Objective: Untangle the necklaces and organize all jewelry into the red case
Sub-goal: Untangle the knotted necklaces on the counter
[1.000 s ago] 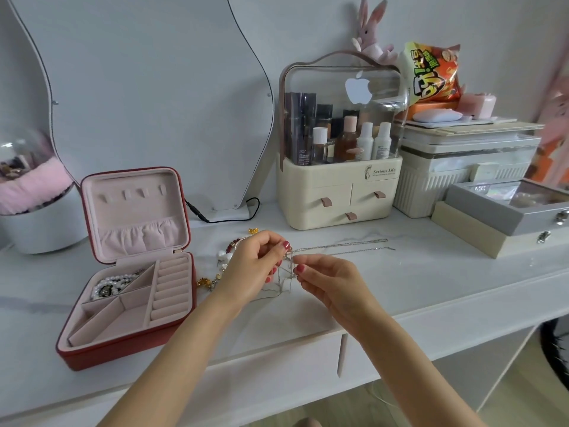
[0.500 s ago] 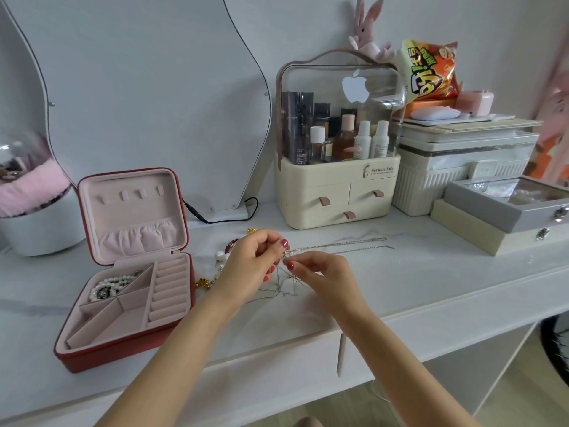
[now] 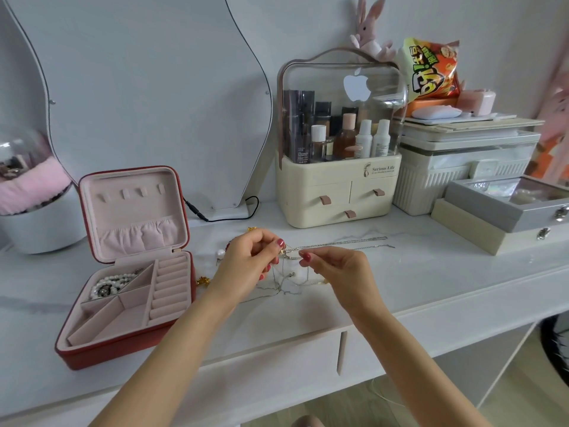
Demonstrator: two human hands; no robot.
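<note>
Silver chains (image 3: 288, 272), thin and knotted together, hang between the two hands above the white marble-look tabletop (image 3: 431, 272). Head view only.

Left hand (image 3: 249, 260): fingers curled, thumb and forefinger pinching the tangle at its upper end, near a small gold piece. Right hand (image 3: 335, 266): thumb and forefinger pinched on a strand just at 3 o'clock of the left hand's pinch; the two grips nearly touch. Loops of chain sag from the pinches toward 6 o'clock and trail onto the table between the wrists. Two straight runs of chain lie on the table, stretching toward 3 o'clock past the right hand.

Red case (image 3: 129, 303) sits open well off at 9 o'clock of the hands, lid upright, pink lining. Pearl strand (image 3: 110, 283) lies in its rear-left compartment; other compartments and ring rolls show only lining.

Loose jewelry by the left hand: a pearl earring (image 3: 220, 253) at 9 o'clock of it, a gold piece (image 3: 203, 280) between wrist and case, another gold bit (image 3: 252, 229) at 12 o'clock.

At 12 o'clock of the hands, a cream cosmetics organizer (image 3: 338, 192) with clear hood. Mirror (image 3: 138, 87) behind the case.
</note>
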